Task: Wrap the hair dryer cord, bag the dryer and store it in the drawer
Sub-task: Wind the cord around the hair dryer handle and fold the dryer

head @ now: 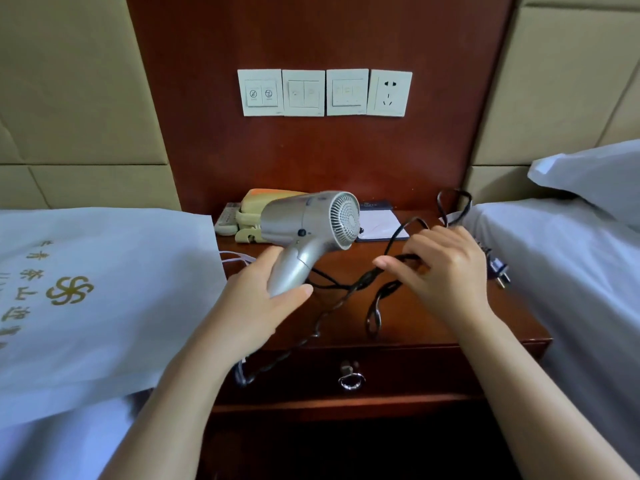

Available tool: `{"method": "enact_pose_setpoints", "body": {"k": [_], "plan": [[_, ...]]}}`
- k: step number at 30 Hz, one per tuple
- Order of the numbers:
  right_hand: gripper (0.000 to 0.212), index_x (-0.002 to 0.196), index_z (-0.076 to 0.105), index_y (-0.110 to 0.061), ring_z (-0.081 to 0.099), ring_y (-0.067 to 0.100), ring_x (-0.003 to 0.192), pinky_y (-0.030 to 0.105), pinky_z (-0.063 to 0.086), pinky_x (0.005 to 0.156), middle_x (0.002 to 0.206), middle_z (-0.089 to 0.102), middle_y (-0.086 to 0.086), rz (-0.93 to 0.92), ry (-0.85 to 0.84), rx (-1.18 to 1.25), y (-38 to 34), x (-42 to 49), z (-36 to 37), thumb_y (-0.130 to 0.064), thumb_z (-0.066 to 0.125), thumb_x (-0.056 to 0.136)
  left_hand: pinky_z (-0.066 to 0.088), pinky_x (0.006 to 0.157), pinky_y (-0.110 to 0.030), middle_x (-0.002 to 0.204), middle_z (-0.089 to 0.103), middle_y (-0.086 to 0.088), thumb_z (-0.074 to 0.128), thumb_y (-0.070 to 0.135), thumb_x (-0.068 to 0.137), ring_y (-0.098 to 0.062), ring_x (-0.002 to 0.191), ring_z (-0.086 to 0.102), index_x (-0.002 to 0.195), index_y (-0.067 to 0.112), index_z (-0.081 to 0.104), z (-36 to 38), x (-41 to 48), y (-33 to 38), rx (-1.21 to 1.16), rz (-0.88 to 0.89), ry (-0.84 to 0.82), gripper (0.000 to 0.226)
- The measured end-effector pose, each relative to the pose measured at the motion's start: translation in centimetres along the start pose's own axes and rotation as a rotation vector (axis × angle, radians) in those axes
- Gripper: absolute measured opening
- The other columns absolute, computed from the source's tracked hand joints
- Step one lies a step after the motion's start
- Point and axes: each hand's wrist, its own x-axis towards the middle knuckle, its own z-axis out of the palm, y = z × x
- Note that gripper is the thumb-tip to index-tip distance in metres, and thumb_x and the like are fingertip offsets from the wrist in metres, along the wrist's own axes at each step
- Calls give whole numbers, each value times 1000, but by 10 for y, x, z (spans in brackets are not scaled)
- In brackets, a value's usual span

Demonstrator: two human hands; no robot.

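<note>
Hands: two, a left hand (258,292) and a right hand (440,268).
Hair dryer (308,226): one.
Cord (346,292): one, with one plug (498,270).
White bag (86,292): one, at the left.
Wall plates: four, three switch plates (303,92) and one socket (390,92).
Drawer (398,372): one, with one ring handle (350,378).
Telephone (254,216): one.
Notepad (379,225): one.
Pillow (595,174): one, at the right.

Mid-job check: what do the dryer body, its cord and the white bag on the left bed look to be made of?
Hair dryer: silver body with a satin sheen, probably painted plastic; the rear grille is moulded with fine holes.
Cord: black, matte and kinked, apparently rubber or PVC sheathing.
Bag: white, soft and matte with gold printing, probably non-woven fabric, though the weave is too fine to confirm.
</note>
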Motion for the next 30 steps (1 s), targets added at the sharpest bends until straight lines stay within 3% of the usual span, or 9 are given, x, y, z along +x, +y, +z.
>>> {"method": "enact_pose_setpoints", "body": {"k": [4,6,9,13,19,22,25,30], "plan": [[54,54,52,-8,44,24,48,30,28,59,48,47,4,-113,101,-7,-6,11,-4,-52,56,85,42,50,-25,70,55,9,62,40,83,-8,49,49,103,37,52,1,-4,0,107,-26,-46,22],[53,54,51,-8,44,24,50,30,28,60,49,47,4,-144,122,-4,-9,14,-3,-51,57,85,41,49,-23,65,55,8,59,37,84,-7,47,47,102,36,53,3,-7,0,128,-31,-117,19],[51,55,50,-9,44,24,51,30,29,60,51,46,4,-134,101,-6,-7,15,-1,-50,56,86,35,37,-19,63,54,3,56,29,86,-7,42,44,103,36,53,2,-8,3,-9,-86,-246,19],[52,55,48,-9,43,24,52,29,25,60,50,43,4,-103,110,-26,1,12,0,-50,56,86,32,35,-22,64,53,0,55,38,88,-6,42,42,94,39,55,-1,-8,9,-187,-86,-347,6],[52,55,48,-9,43,24,53,29,25,61,51,42,2,-95,118,14,-3,12,-5,-51,57,84,31,36,-22,63,50,3,60,47,81,-10,44,40,93,40,54,3,-14,17,-182,-88,-452,15],[52,55,50,-8,44,24,53,30,28,61,51,45,4,-93,115,40,-6,13,-5,-51,57,85,35,41,-18,62,50,12,70,46,74,-5,44,45,104,44,51,9,-15,17,-57,-62,-403,36],[50,57,52,-9,45,24,54,28,27,63,52,48,3,-94,85,54,-9,13,-2,-51,59,84,39,52,-20,69,56,16,65,47,78,0,51,53,106,39,52,17,-15,14,43,20,-295,32],[46,61,57,-10,47,24,58,26,26,70,57,53,1,-80,2,59,-5,11,-1,-49,57,85,39,55,-30,73,59,-1,42,48,86,-20,60,58,95,28,51,21,-17,12,198,37,-187,24]]}}
